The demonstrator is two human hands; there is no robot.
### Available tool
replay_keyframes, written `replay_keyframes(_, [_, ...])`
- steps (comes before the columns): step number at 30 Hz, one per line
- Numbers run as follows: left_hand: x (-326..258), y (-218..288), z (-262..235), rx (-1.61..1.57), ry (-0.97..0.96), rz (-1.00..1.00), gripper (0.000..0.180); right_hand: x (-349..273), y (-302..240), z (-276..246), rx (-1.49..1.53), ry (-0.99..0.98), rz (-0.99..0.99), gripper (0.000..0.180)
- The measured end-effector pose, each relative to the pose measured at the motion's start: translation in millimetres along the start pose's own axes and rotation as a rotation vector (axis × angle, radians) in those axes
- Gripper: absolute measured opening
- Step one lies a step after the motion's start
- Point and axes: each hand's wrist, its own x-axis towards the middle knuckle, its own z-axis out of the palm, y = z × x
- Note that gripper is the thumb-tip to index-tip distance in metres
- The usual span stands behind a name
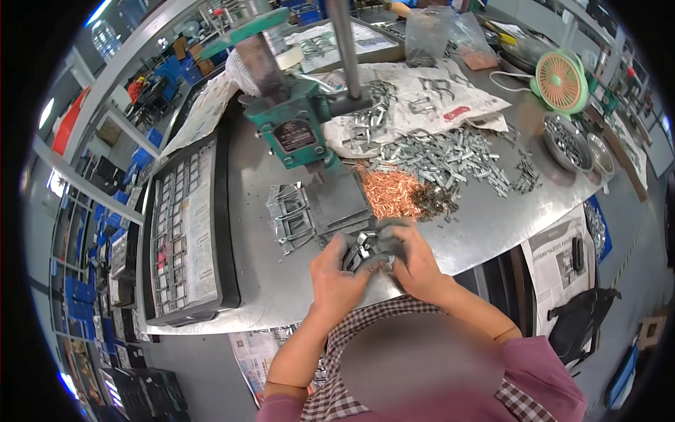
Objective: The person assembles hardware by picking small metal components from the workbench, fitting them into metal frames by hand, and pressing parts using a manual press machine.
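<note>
Close to the table's front edge, my left hand [336, 273] and my right hand [416, 261] are together, fingers curled inward. Between them are small grey metal parts [363, 245], some with bright ends; the fingers hide much of their shape. My left hand is closed around these parts. The right hand's fingers pinch beside them, and what exactly they grip is hidden. Just beyond stands a green hand press [290, 130] with a flat steel block [339, 204] under its ram. Several metal frames [292, 219] lie left of the block. Copper-coloured pins [389, 193] are heaped to its right.
A black tray [226, 271] lined with newspaper holds rows of metal frames at left. Silver metal pieces [450, 158] are spread behind the copper pins. Toward the right stand a metal bowl [567, 144] of small parts and a green fan [560, 81]. Newspaper [485, 102] lies behind.
</note>
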Motion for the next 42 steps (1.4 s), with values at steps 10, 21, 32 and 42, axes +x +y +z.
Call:
replay_keyframes(10, [9, -26, -31, 0.106, -0.178, 0.003, 0.038, 15, 14, 8, -0.022, -0.362, 0.092, 0.049])
replay_keyframes(21, [27, -31, -50, 0.115, -0.153, 0.057, 0.037, 35, 13, 25, 0.108, -0.391, 0.245, 0.042])
replay_keyframes(32, [24, -47, -46, 0.184, -0.099, 0.034, 0.032, 39, 16, 38, 0.004, -0.329, 0.251, 0.040])
replay_keyframes(42, [17, -62, -47, -0.192, -0.251, -0.359, 0.046, 66, -1, 11, 0.005, -0.475, 0.110, 0.046])
